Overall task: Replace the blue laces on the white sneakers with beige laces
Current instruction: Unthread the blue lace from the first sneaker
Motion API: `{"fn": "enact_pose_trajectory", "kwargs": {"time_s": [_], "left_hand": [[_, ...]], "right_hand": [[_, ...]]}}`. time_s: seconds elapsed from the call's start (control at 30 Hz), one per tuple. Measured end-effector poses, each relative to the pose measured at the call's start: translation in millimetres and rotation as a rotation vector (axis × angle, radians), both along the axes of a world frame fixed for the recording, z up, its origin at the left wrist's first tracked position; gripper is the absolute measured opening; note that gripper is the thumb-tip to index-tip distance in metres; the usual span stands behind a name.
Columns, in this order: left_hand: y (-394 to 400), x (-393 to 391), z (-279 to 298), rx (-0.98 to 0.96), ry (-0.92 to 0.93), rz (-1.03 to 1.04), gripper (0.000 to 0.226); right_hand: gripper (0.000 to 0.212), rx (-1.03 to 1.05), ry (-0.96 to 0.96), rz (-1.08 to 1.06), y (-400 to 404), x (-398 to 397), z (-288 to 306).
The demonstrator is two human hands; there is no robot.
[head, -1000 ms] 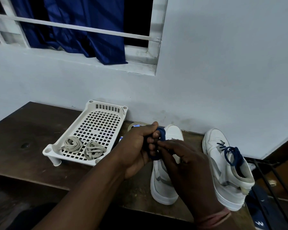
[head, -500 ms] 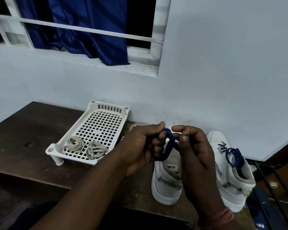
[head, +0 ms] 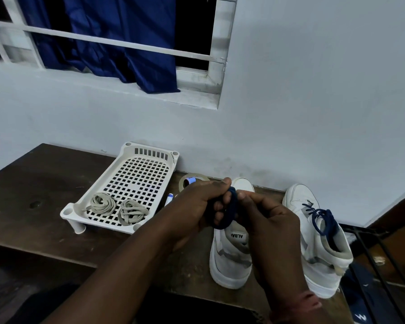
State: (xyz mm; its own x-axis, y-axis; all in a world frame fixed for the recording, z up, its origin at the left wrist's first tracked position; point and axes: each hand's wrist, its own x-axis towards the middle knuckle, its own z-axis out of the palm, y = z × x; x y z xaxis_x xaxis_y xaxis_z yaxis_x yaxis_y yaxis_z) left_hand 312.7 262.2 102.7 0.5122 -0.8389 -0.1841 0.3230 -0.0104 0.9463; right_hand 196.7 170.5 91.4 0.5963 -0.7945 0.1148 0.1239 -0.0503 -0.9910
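Two white sneakers stand on the dark wooden table point(head: 33, 183). The left sneaker point(head: 230, 253) has no lace in it. The right sneaker point(head: 318, 242) still carries a blue lace point(head: 323, 217). Above the left sneaker I hold a loose blue lace point(head: 229, 211) wound in loops around the fingers of my left hand point(head: 197, 209). My right hand point(head: 267, 220) pinches the same lace from the right. Two coiled beige laces point(head: 103, 203) point(head: 131, 211) lie at the near end of a white perforated tray point(head: 147, 155).
A roll of tape point(head: 192, 180) and a small pen-like item point(head: 168, 198) lie between the tray and the sneakers. The wall runs right behind the table. A black metal rack point(head: 372, 242) and a dark bag stand past the table's right edge.
My right hand has risen from below the lace to the level of my left hand, carrying the lace round my left fingers. The left sneaker's tongue now shows.
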Motion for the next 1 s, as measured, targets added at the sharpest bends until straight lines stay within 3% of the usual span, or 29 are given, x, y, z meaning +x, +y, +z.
{"fn": "enact_pose_trajectory", "kwargs": {"time_s": [0.1,0.3,0.5,0.63,0.73,0.8,0.9,1.0], "left_hand": [[0.0,1.3,-0.7,0.007,0.022,0.031,0.043],[7.8,11.6,3.7,-0.023,0.0,-0.037,0.04],[15.7,18.9,6.8,-0.064,-0.192,-0.192,0.012],[19.7,26.1,5.9,-0.037,-0.291,-0.142,0.018],[12.1,17.4,2.8,-0.055,-0.21,-0.058,0.024],[1.6,3.6,-3.7,-0.053,-0.187,0.015,0.025],[-7.4,-14.9,-13.7,0.025,-0.43,0.104,0.02],[-9.7,-18.7,-12.7,-0.005,-0.455,0.206,0.016]], "right_hand": [[0.018,-0.098,0.049,0.081,8.0,-0.2,-5.3],[0.015,0.102,0.02,0.217,5.1,5.2,-0.5],[0.021,0.009,0.072,0.21,5.4,8.9,0.8],[0.022,0.036,0.044,0.279,6.1,12.8,-0.5],[0.023,-0.088,0.084,0.201,6.3,14.2,-3.1],[0.021,-0.302,0.161,0.071,4.9,13.7,-6.9],[0.019,-0.616,0.243,-0.128,1.4,11.3,-8.0],[0.018,-0.657,0.22,-0.163,1.8,9.0,-1.6]]}}
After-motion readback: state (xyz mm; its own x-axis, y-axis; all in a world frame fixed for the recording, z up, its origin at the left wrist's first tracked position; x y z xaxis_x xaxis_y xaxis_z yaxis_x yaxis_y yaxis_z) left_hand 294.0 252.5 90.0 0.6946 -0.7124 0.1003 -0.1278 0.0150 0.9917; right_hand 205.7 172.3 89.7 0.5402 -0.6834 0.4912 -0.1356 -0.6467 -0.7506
